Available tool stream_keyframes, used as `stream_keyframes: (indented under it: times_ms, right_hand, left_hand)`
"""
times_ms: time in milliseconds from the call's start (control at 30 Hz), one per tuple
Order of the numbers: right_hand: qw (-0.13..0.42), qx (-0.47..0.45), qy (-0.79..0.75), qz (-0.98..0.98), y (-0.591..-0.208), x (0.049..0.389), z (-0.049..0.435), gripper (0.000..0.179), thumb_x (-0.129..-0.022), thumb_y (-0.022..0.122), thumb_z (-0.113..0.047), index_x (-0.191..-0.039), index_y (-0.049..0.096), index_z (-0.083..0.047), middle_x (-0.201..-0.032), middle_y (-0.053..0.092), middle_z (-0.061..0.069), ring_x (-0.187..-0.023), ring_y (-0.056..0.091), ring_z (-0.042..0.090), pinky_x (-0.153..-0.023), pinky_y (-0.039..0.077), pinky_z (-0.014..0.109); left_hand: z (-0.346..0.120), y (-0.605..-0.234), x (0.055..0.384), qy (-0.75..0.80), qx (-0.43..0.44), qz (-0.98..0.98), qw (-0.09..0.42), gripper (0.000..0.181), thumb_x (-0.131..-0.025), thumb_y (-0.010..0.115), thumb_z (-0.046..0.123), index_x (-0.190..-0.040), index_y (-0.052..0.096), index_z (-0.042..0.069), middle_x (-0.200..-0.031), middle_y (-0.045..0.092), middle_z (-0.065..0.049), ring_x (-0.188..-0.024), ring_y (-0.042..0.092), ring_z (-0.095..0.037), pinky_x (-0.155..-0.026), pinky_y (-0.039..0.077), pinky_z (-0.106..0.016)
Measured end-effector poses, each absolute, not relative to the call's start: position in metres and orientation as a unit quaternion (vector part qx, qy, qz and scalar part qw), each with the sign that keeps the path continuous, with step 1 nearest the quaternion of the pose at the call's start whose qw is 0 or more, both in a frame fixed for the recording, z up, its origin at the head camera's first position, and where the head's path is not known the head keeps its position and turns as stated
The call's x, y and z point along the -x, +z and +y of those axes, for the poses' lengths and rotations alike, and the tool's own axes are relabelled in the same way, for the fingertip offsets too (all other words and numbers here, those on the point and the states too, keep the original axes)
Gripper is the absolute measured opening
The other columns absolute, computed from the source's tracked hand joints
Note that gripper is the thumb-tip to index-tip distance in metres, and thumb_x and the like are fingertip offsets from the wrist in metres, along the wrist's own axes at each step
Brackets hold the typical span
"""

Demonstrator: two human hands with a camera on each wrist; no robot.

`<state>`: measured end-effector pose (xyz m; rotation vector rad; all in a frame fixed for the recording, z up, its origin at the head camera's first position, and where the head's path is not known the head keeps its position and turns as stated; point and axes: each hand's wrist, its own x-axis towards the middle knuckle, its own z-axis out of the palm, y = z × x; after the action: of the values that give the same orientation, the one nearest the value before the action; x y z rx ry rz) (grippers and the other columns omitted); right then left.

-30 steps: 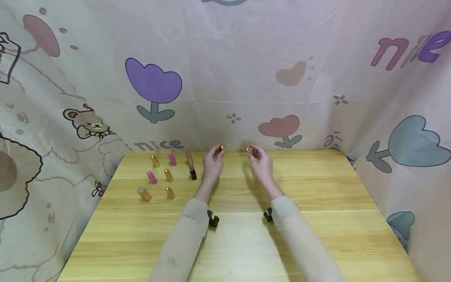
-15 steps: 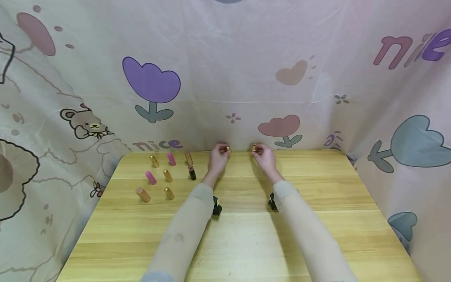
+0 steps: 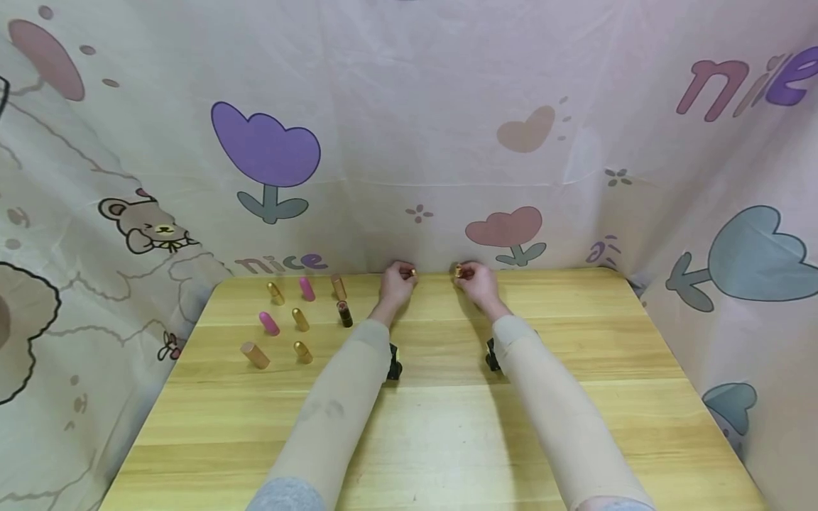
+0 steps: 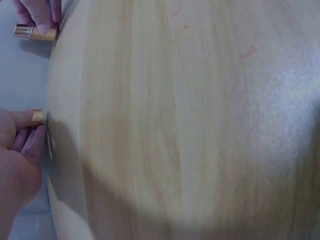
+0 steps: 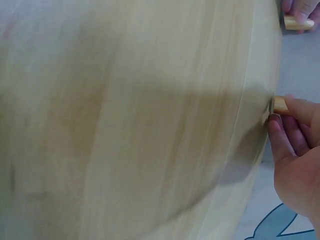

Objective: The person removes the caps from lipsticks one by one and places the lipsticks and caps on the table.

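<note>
at far edge of worktop (image 3: 434,440), gold piece (image 4: 37,117) pinched in left hand (image 3: 397,287), gold tube (image 4: 30,33) in right hand (image 3: 481,287), each grip nearly closed; for likely set-down, both best kept upright, released gently.

In the head view, a pale cloth (image 3: 409,92) hangs behind the wood-grain table (image 3: 441,440), which lies at six o'clock. Printed on the cloth are a purple flower (image 3: 265,145) at ten, a cartoon bear (image 3: 153,226) at nine, a peach heart (image 3: 526,130) between one and two, coloured lettering (image 3: 714,89) at two and a blue-grey flower (image 3: 754,252) at three.
</note>
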<state>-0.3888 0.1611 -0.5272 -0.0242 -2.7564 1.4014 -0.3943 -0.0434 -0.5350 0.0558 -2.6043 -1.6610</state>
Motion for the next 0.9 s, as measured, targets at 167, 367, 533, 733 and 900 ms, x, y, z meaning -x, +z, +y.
stream_keyframes:
  times_ms: [167,367,533,733,900]
  right_hand:
    - [0.034,-0.022,0.475,-0.879,-0.5330,0.3958,0.1652,0.028,-0.088,0.076,0.005,-0.115,0.069,0.009,-0.110,0.074,0.023,-0.101,0.072,0.034,-0.090,0.063,0.036]
    - [0.035,-0.032,0.494,-0.868,-0.5336,0.3963,0.1658,0.027,-0.087,0.076,0.007,-0.113,0.069,0.012,-0.107,0.073,0.025,-0.098,0.072,0.035,-0.087,0.064,0.036]
    - [0.006,-0.011,0.456,-0.890,-0.5277,0.3919,0.1628,0.030,-0.093,0.075,0.001,-0.120,0.067,0.012,-0.117,0.071,0.027,-0.109,0.070,0.038,-0.096,0.061,0.041]
    - [-0.004,-0.005,0.446,-0.895,-0.5277,0.3907,0.1629,0.031,-0.093,0.075,0.000,-0.120,0.067,0.011,-0.118,0.071,0.027,-0.110,0.069,0.038,-0.098,0.061,0.041]
    - [0.000,-0.006,0.447,-0.895,-0.5300,0.3903,0.1642,0.030,-0.093,0.075,0.000,-0.120,0.067,0.011,-0.119,0.071,0.027,-0.111,0.069,0.039,-0.099,0.060,0.043]
  left_hand:
    - [-0.0445,-0.5354,0.3933,-0.528,-0.010,-0.849,0.028,0.020,-0.098,0.069,0.002,-0.118,0.068,-0.001,-0.114,0.071,-0.018,-0.109,0.067,-0.032,-0.095,0.059,-0.041]
    - [-0.0448,-0.5354,0.3930,-0.522,0.001,-0.852,0.032,0.020,-0.099,0.067,0.001,-0.119,0.068,-0.003,-0.114,0.070,-0.019,-0.110,0.067,-0.032,-0.095,0.060,-0.040]
    - [-0.0451,-0.5354,0.3930,-0.516,0.006,-0.856,0.033,0.022,-0.097,0.068,-0.002,-0.119,0.067,-0.004,-0.115,0.070,-0.020,-0.110,0.067,-0.032,-0.096,0.060,-0.040]
    - [-0.0461,-0.5371,0.3920,-0.512,0.018,-0.858,0.033,0.028,-0.096,0.068,-0.003,-0.123,0.064,-0.004,-0.118,0.070,-0.019,-0.112,0.067,-0.032,-0.098,0.059,-0.039]
    - [-0.0473,-0.5360,0.3892,-0.514,0.023,-0.857,0.026,0.033,-0.095,0.069,0.000,-0.127,0.061,-0.006,-0.122,0.069,-0.022,-0.117,0.066,-0.035,-0.102,0.058,-0.042]
